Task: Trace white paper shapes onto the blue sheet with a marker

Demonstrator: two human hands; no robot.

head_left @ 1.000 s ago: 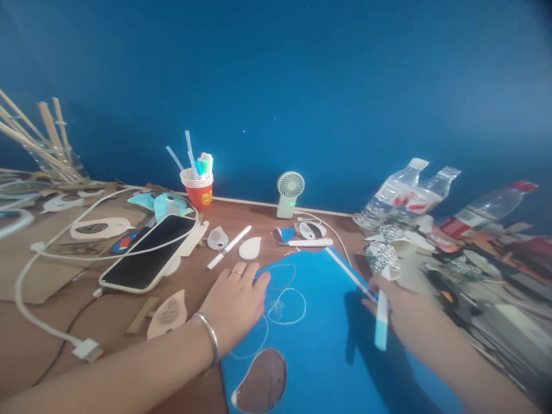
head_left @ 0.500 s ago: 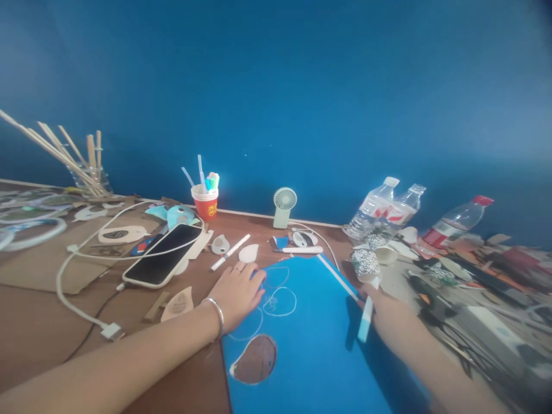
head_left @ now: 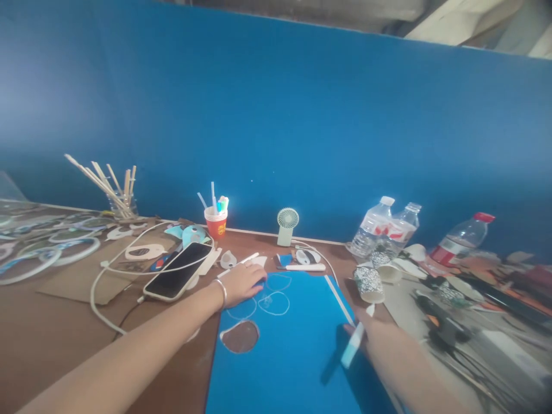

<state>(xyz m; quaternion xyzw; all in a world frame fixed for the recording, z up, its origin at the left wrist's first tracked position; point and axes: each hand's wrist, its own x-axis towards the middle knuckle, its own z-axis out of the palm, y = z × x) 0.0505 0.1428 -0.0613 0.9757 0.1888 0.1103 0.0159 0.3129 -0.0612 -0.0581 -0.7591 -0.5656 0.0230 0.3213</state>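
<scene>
A blue sheet (head_left: 297, 351) lies on the brown table, with thin white outlines drawn near its far left and a rounded hole (head_left: 240, 337) cut through it. My left hand (head_left: 244, 283) rests flat at the sheet's far left edge, fingers stretched out, a bracelet on the wrist. Beneath or beside its back, a white pen (head_left: 250, 259) and a pale leaf-shaped cutout (head_left: 259, 261) show in part. At the sheet's right edge, my blurred right hand (head_left: 371, 334) is closed around a white marker (head_left: 353, 345) with a light-blue end, held tilted over the sheet.
A phone (head_left: 179, 271) with a white cable lies left. Along the blue wall stand a red paper cup (head_left: 215, 223) of pens, a small fan (head_left: 286, 225) and plastic bottles (head_left: 371, 227). A patterned paper cup (head_left: 368, 284) and cluttered scraps lie right; sticks (head_left: 116, 190) stand far left.
The view has tilted upward, showing the wall's top edge. My right hand has moved nearer along the sheet's right edge with the marker. My left hand stays on the sheet.
</scene>
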